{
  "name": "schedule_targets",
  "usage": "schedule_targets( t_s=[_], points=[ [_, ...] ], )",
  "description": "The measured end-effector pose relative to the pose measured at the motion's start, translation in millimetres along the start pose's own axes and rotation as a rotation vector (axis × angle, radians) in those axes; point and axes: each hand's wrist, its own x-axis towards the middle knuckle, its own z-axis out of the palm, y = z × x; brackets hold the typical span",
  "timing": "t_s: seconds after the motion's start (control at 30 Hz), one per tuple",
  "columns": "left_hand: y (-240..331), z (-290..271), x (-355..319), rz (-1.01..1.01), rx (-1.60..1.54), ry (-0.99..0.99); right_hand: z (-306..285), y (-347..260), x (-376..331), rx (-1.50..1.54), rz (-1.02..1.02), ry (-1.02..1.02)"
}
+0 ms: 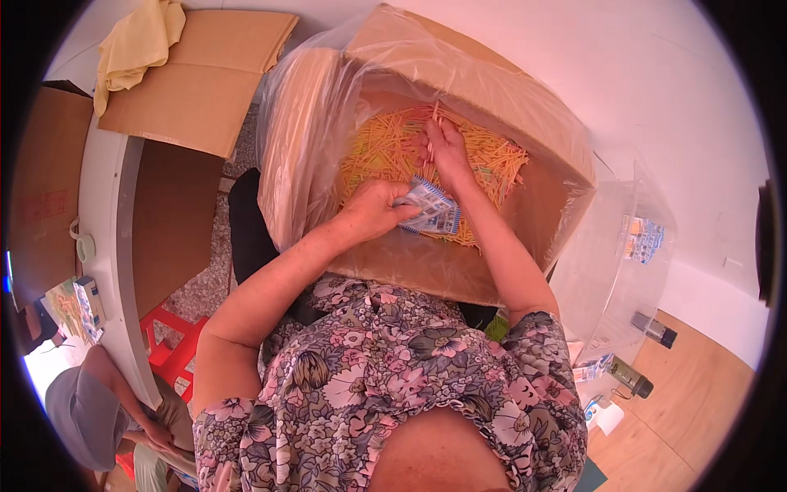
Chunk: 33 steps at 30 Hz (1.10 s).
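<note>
— So, starting at nine o'clock: what has the left hand [373,209] got?
— Its fingers are closed around a small blue-and-white packet [430,209], held over the plastic-lined cardboard box [426,271].
— And the right hand [447,148], at twelve o'clock?
— Its fingers pinch a few thin yellow sticks [385,152] lifted from the heap.
— Any risk?
— Probably loose sticks slipping from that light pinch, or the packet mouth buckling.

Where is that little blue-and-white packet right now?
The blue-and-white packet sits mid-frame in the head view, held in the left hand over the yellow sticks inside the plastic-lined cardboard box.
</note>
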Motion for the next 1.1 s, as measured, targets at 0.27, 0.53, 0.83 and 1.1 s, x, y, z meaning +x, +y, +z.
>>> schedule_targets(
  t_s=[0.27,0.53,0.83,1.1],
  points=[
    [-11.7,3.8,2.2,0.058,0.039,-0.001,8.0,-16.2,29.2,0.386,-0.078,0.028],
    [-18.2,4.0,5.2,0.138,-0.19,-0.026,-18.6,-20.1,7.2,0.715,0.064,-0.478],
    [17.9,11.1,-1.6,0.119,-0.626,-0.196,12.8,-6.8,-76.7,0.482,-0.117,-0.387],
    [45.5,31.1,-19.4,0.641,0.089,0.158,-11.6,-51.5,-134.4,-0.416,-0.472,-0.124]
  ],
)
